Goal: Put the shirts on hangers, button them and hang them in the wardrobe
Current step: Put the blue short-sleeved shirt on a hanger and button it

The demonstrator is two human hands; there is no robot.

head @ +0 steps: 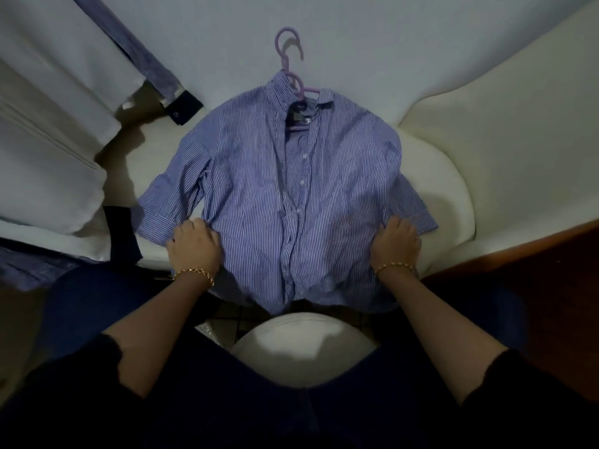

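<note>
Nearest the camera, two black sleeves (81,371) end at bare forearms, and between them sits a smooth white rounded object (304,348); what it is cannot be told. Each wrist wears a gold chain bracelet (194,274).

The left hand (194,246) and the right hand (396,243) each have their fingers curled into the cloth. They grip the two side edges of the striped shirt (259,176) low on its body, just inside the short cuffed sleeves.

The shirt lies front up on a cream padded cushion (437,176). Its long axis runs straight away from the person, hem nearest and collar farthest. The hem hangs off the cushion's near edge over a dark tiled floor (233,315). The fabric is thin woven cloth with fine blue and white vertical stripes, and it is softly creased. Small white buttons (303,182) line the centre placket. Whether they are fastened cannot be told. The collar stands open over a dark label.

A slim lilac plastic hanger (309,90) sits inside the shoulders, its curved hook pointing away onto the pale surface beyond.

To the far left lies a white garment (48,76) with a striped band and a dark buttoned cuff (183,110). Reddish-brown wood (534,270) shows on the right.
</note>
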